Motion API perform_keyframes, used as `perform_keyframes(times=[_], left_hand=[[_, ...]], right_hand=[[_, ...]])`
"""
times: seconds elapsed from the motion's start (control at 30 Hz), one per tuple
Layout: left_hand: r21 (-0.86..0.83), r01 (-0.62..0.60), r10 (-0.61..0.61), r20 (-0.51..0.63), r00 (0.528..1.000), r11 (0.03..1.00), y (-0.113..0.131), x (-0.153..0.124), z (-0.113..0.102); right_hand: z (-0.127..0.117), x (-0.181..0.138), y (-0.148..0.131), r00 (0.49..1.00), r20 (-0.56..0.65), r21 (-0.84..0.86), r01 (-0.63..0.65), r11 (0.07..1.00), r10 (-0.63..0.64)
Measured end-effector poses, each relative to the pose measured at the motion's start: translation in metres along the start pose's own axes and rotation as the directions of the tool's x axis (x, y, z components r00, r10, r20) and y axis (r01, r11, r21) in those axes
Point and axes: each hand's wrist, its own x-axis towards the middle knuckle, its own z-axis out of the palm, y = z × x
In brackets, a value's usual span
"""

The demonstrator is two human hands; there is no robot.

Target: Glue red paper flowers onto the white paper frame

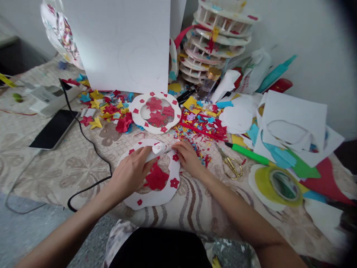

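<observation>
My left hand (pixel 135 167) is wrapped round a white glue gun (pixel 158 149), its nozzle pointing right. The fingertips of my right hand (pixel 188 156) are pinched together just beside the nozzle; what is between them is too small to make out. Both hands are above a white scalloped paper ring (pixel 161 199) lying flat on the table. Small red flowers and red bits are set around this ring, and a larger red paper flower (pixel 157 178) shows in its opening. Behind it lies a second white ring (pixel 136 119) with red pieces on its rim and red flowers inside.
Coloured paper stars and scraps (pixel 111 108) lie at the back. Gold-handled scissors (pixel 232 167), a green cutter (pixel 251 154) and a tape roll (pixel 275 186) lie to the right. A black cord (pixel 96 149) and a phone (pixel 54 130) are at left; a tiered white stack (pixel 206 48) stands behind.
</observation>
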Motion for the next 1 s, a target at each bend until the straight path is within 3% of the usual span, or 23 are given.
perform_keyframes(times=[0.57,1.0], left_hand=[[0.025,-0.031,0.032,-0.01,0.999,0.999,-0.003,0.001,-0.001],[-0.116,-0.037,0.03,-0.062,0.998,0.993,-0.014,-0.005,-0.011]], right_hand=[[0.001,0.0,0.002,1.0,-0.003,-0.008,0.008,1.0,-0.008],[0.0,-0.001,0.002,1.0,0.01,0.007,0.006,1.0,-0.006]])
